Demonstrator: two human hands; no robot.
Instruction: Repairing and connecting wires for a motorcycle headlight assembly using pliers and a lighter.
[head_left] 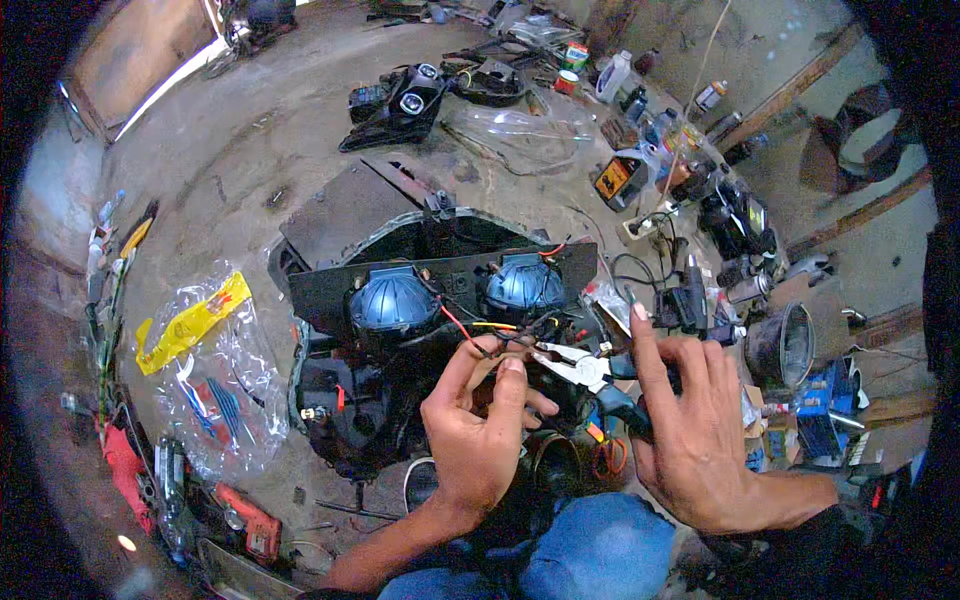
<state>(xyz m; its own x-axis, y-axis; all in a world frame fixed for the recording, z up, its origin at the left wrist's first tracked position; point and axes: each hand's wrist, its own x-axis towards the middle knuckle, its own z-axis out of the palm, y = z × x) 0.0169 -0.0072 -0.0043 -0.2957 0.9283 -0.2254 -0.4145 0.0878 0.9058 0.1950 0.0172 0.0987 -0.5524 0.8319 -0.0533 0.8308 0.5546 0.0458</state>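
Observation:
In front of me lies a black headlight housing (350, 400) with two blue finned round lamp units (395, 298) mounted on a dark plate (320, 300). My left hand (485, 425) pinches thin wires (462, 330), red and black, just below the lamps. Wrapped around the dark handles of a pair of pliers (585, 370), my right hand (695, 425) has its index finger stretched along the upper side. The silver jaws point left and meet the wires by my left fingertips. Whether the jaws grip a wire I cannot tell.
On the left lie a clear plastic bag (255, 430) with a yellow strip (195, 322) and a red power tool (250, 522). Another headlight (405, 105) rests at the back. Several bottles (612, 75), cables and a round metal ring (782, 345) line the right side.

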